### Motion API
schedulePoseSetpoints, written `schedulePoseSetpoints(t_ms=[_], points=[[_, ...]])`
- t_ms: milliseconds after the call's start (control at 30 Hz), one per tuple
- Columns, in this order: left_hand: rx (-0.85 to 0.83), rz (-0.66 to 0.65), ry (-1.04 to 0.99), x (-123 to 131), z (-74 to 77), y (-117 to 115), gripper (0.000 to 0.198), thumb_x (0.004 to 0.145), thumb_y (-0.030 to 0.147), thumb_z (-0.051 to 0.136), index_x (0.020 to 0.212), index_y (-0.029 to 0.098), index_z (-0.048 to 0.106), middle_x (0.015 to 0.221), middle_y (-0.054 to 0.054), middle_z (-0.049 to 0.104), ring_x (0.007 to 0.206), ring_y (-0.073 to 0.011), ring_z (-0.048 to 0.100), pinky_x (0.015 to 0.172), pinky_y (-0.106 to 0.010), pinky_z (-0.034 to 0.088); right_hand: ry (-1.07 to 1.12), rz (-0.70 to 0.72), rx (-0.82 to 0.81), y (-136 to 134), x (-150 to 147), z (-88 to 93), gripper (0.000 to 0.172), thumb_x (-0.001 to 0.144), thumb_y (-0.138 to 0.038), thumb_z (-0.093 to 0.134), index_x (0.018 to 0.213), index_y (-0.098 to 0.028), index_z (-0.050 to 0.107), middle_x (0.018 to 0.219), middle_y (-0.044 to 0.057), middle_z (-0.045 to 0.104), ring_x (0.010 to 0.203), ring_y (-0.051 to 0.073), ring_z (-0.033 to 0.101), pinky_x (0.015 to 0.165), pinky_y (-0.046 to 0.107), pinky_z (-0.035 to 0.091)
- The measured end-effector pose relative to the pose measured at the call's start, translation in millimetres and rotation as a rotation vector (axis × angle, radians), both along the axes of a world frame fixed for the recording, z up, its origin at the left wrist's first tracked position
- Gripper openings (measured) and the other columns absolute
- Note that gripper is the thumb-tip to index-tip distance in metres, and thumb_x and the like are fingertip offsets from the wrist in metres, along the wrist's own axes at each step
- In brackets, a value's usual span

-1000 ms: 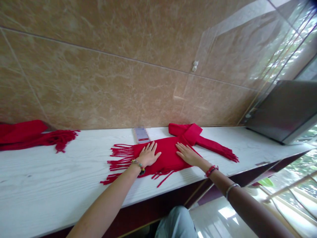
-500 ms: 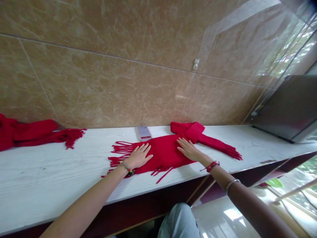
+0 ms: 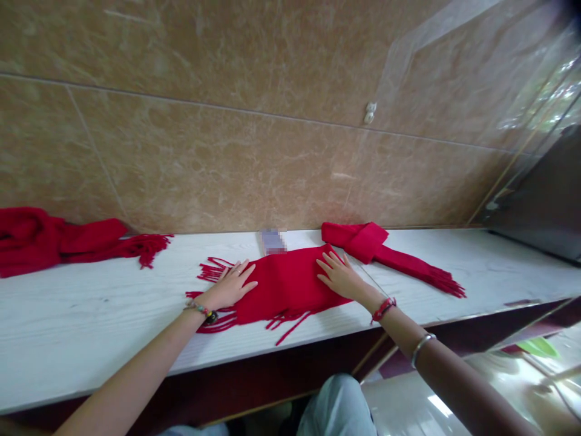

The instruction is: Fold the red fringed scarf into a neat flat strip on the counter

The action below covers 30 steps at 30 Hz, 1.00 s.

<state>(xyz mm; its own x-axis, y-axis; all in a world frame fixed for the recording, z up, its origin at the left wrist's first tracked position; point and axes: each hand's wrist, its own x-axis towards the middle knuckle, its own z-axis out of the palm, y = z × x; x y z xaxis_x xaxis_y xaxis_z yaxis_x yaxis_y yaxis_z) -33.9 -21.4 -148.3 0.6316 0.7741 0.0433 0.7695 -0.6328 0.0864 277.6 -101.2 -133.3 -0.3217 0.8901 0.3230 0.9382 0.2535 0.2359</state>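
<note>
A red fringed scarf (image 3: 285, 278) lies folded flat on the white wood-grain counter. My left hand (image 3: 229, 284) rests palm down on its left part, near the fringe, fingers spread. On the scarf's right part my right hand (image 3: 340, 275) also lies flat with its fingers apart. Some fringe strands stick out toward the counter's front edge. Just behind this scarf is a phone (image 3: 272, 242), partly blurred out. A second red scarf (image 3: 363, 239), folded over in a loop with its fringed end stretched right, lies behind my right hand.
Another red scarf (image 3: 59, 239) lies bunched at the far left against the tiled wall (image 3: 227, 163). The white counter (image 3: 113, 327) runs along that wall. A dark grey box-like object (image 3: 544, 200) stands at the right end. My knee (image 3: 338, 406) is below the front edge.
My left hand has slid left along the scarf toward the fringe. The flat scarf now lies apart from the looped one on the right. The camera view has shifted slightly.
</note>
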Motion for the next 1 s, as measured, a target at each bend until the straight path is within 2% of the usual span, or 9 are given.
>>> schedulePoseSetpoints(t_ms=[67,167,267,367,500,633,767,833,1000], points=[[-0.022,0.063,0.004,-15.2,7.7,16.4,0.055,0.089,0.043,0.030,0.135,0.014,0.031,0.144,-0.014,0.019,0.132,-0.0267,0.015,0.104,-0.043,0.017,0.101,0.051,0.017,-3.1,-26.5,12.4,0.037,0.085,-0.025,0.046,0.119,-0.010,0.052,0.126,0.017,0.049,0.123,0.031,0.034,0.101,0.051,0.025],[-0.091,0.044,-0.036,-34.4,22.2,42.3,0.051,0.086,0.036,0.035,0.131,0.011,0.038,0.139,-0.014,0.032,0.129,-0.0230,0.026,0.103,-0.034,0.021,0.225,0.335,-0.090,-11.3,-83.4,25.6,0.037,0.084,-0.027,0.047,0.118,-0.011,0.052,0.119,0.013,0.055,0.112,0.022,0.047,0.095,0.034,0.037],[-0.181,-0.036,-0.154,-41.4,29.9,58.2,0.048,0.082,0.034,0.041,0.124,0.011,0.046,0.131,-0.012,0.044,0.121,-0.0202,0.038,0.101,-0.028,0.025,0.146,0.531,-0.198,-21.2,-138.5,28.3,0.031,0.080,-0.028,0.054,0.107,-0.014,0.056,0.101,0.010,0.062,0.096,0.021,0.055,0.083,0.032,0.043],[-0.223,-0.070,-0.216,-37.5,25.9,63.4,0.044,0.078,0.034,0.048,0.116,0.014,0.053,0.126,-0.009,0.049,0.115,-0.0200,0.043,0.098,-0.027,0.029,0.036,0.580,-0.246,-27.4,-169.5,23.4,0.024,0.079,-0.020,0.053,0.102,-0.015,0.056,0.088,0.008,0.062,0.083,0.019,0.057,0.068,0.029,0.044],[-0.240,-0.033,-0.243,-28.9,15.9,70.0,0.035,0.074,0.035,0.051,0.099,0.014,0.062,0.103,-0.007,0.062,0.095,-0.0192,0.054,0.082,-0.025,0.038,-0.043,0.590,-0.141,-27.2,-176.9,15.4,0.020,0.083,-0.010,0.045,0.102,-0.016,0.051,0.082,0.006,0.061,0.073,0.018,0.056,0.054,0.026,0.038],[-0.327,0.002,-0.287,-24.6,15.6,81.4,0.023,0.068,0.032,0.052,0.073,0.014,0.064,0.068,-0.001,0.062,0.066,-0.0149,0.054,0.061,-0.022,0.039,-0.063,0.623,-0.032,-24.1,-174.4,11.5,0.010,0.087,-0.013,0.043,0.094,-0.016,0.050,0.077,0.003,0.059,0.068,0.017,0.053,0.056,0.028,0.036],[-0.386,0.022,-0.379,-24.4,20.2,86.4,0.018,0.064,0.029,0.052,0.065,0.014,0.061,0.060,0.002,0.057,0.058,-0.0124,0.048,0.056,-0.021,0.034,-0.079,0.711,0.068,-21.5,-178.9,6.6,0.014,0.089,-0.013,0.039,0.096,-0.015,0.051,0.076,0.003,0.058,0.070,0.016,0.051,0.061,0.030,0.036],[-0.399,0.048,-0.435,-25.2,21.9,84.5,0.016,0.062,0.029,0.053,0.063,0.014,0.059,0.059,0.002,0.056,0.058,-0.0122,0.047,0.056,-0.022,0.033,-0.081,0.720,0.089,-20.1,-183.7,3.3,0.013,0.088,-0.012,0.040,0.091,-0.014,0.053,0.074,0.004,0.058,0.071,0.017,0.051,0.061,0.030,0.036],[-0.525,0.067,-0.553,-27.3,31.7,70.1,0.018,0.058,0.032,0.060,0.058,0.014,0.055,0.051,0.004,0.051,0.050,-0.0105,0.043,0.050,-0.022,0.030,0.014,0.620,0.018,-15.8,-187.8,7.3,0.011,0.084,-0.010,0.046,0.080,-0.014,0.055,0.075,0.004,0.059,0.067,0.016,0.053,0.056,0.028,0.036]])
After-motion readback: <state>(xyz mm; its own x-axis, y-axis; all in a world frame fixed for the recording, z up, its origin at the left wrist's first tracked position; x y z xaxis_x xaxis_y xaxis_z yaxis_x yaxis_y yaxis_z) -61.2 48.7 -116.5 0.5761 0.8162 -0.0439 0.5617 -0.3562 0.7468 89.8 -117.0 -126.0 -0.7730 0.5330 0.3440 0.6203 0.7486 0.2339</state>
